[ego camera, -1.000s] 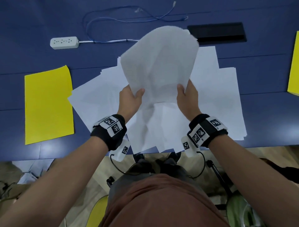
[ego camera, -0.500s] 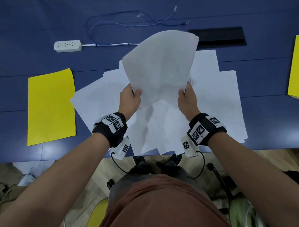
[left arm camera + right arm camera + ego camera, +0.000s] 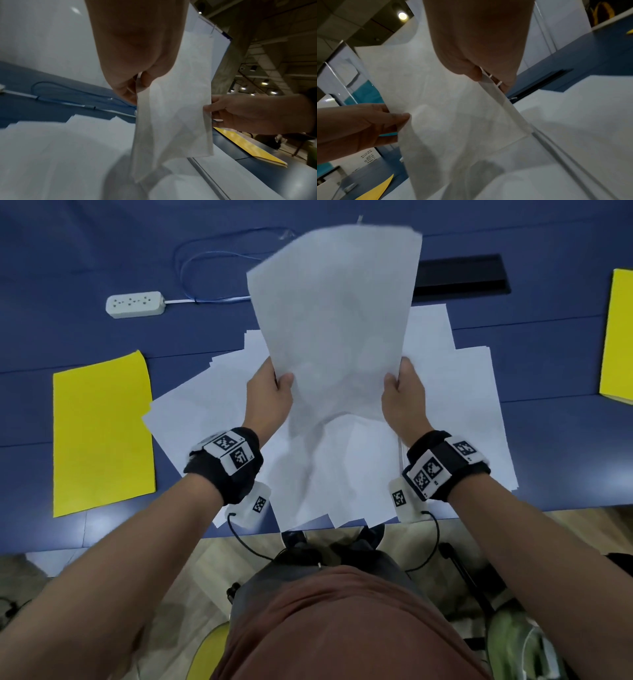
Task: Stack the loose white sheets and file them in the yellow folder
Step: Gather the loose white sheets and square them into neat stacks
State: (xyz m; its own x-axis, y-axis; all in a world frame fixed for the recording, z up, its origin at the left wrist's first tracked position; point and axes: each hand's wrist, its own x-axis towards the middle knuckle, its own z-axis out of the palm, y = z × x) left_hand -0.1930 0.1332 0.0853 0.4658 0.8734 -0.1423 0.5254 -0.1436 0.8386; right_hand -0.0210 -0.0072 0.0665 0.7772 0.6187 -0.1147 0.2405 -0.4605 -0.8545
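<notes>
Now both hands, the left hand (image 3: 270, 402) and right hand (image 3: 404, 402), pinch a bunch of white sheets (image 3: 337, 323) upright over the loose sheets (image 3: 462, 405).

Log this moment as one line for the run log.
left hand: grips held sheets | right hand: grips same sheets | loose sheets: spread on table | yellow folder: untouched

A bundle of white sheets (image 3: 337, 323) is held upright above the tabletop (image 3: 68, 251), its lower edge over the loose white sheets (image 3: 455, 405) fanned out below. A yellow folder (image 3: 101, 433) lies flat at left, apart from them.
</notes>
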